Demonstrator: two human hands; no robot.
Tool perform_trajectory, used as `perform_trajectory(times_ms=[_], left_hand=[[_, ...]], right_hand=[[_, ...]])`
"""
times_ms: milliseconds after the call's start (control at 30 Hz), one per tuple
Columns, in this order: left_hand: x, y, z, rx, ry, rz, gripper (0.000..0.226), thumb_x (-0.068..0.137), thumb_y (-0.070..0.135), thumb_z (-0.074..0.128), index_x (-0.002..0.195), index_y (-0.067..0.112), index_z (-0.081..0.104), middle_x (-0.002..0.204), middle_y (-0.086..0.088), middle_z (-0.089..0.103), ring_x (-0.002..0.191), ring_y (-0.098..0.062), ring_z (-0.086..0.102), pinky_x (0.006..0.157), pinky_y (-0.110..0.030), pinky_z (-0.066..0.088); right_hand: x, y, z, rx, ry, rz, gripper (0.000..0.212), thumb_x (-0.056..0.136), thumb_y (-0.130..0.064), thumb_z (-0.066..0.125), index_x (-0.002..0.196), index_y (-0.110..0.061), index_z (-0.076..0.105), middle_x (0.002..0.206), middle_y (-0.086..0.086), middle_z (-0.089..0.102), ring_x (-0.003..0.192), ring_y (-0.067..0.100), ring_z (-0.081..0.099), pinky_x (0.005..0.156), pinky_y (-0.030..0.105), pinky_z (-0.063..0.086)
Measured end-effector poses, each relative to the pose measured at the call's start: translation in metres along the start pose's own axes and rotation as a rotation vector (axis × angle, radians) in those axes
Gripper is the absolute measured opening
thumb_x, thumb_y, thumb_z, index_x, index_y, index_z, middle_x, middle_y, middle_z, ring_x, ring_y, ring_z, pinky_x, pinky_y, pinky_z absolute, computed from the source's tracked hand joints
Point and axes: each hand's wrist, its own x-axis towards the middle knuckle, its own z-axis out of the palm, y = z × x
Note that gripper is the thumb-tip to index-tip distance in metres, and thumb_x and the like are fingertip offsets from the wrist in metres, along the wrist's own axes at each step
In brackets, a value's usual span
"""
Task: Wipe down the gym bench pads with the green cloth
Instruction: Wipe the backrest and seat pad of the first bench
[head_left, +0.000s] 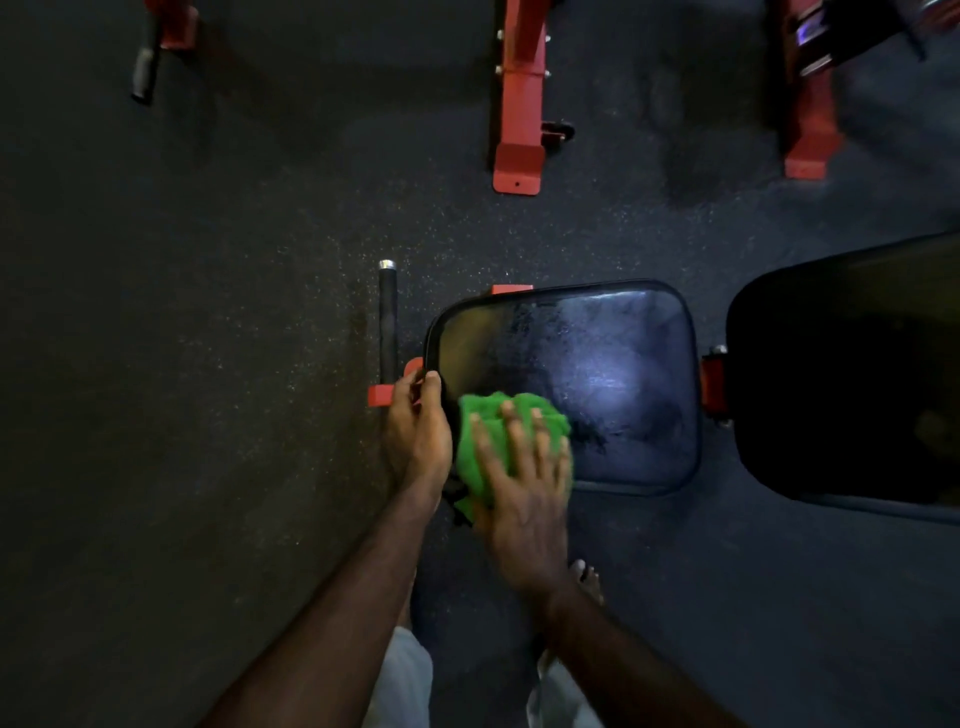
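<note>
Dark speckled floor (208, 364) lies open beyond the seat pad (597, 374). Right hand (524, 467) presses the green cloth (493, 415) flat at the pad's near left corner, fingers spread; left hand (418, 421) grips the pad's left edge, fingers curled over it, just beside the cloth.

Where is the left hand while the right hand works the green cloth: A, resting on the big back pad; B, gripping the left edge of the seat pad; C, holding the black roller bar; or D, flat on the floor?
B: the left hand curls its fingers over the left edge of the seat pad, while the right hand presses the green cloth flat onto it.
</note>
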Motion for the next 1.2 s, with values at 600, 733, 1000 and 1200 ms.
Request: perform_trajectory(times_ms=[600, 733, 1000, 1200], left_hand=[[-0.052, -0.018, 0.017, 0.575, -0.071, 0.693, 0.065, 0.098, 0.04, 0.054, 0.156, 0.013, 0.042, 0.167, -0.006, 0.031, 0.155, -0.027, 0.025, 0.124, -0.047, 0.027], [-0.051, -0.021, 0.015, 0.596, -0.078, 0.709, 0.064, 0.101, 0.042, 0.051, 0.157, 0.013, 0.039, 0.169, -0.006, 0.027, 0.157, -0.025, 0.021, 0.125, -0.046, 0.025], [-0.07, -0.018, 0.027, 0.602, -0.134, 0.837, 0.058, 0.096, 0.033, 0.06, 0.15, 0.013, 0.051, 0.165, -0.009, 0.035, 0.153, -0.03, 0.029, 0.123, -0.048, 0.027], [-0.077, -0.022, 0.041, 0.554, -0.176, 0.809, 0.051, 0.096, 0.034, 0.059, 0.143, 0.014, 0.059, 0.161, -0.008, 0.04, 0.15, -0.03, 0.034, 0.121, -0.049, 0.03]], right_hand=[[-0.012, 0.065, -0.027, 0.031, 0.131, 0.461, 0.086, 0.081, -0.046, 0.052, 0.161, -0.019, 0.033, 0.166, 0.019, 0.029, 0.153, 0.041, 0.026, 0.123, 0.064, 0.023], [-0.026, 0.11, -0.028, -0.056, -0.014, 0.013, 0.089, 0.088, -0.05, 0.067, 0.164, -0.027, 0.026, 0.17, 0.012, 0.024, 0.156, 0.037, 0.023, 0.122, 0.063, 0.026], [-0.021, 0.086, -0.027, -0.021, 0.013, 0.125, 0.086, 0.087, -0.05, 0.06, 0.163, -0.023, 0.029, 0.168, 0.017, 0.025, 0.156, 0.04, 0.021, 0.122, 0.064, 0.024], [-0.001, 0.124, -0.035, 0.122, 0.334, 0.709, 0.074, 0.081, -0.033, 0.052, 0.15, -0.005, 0.048, 0.155, 0.026, 0.042, 0.139, 0.047, 0.041, 0.114, 0.065, 0.035]])
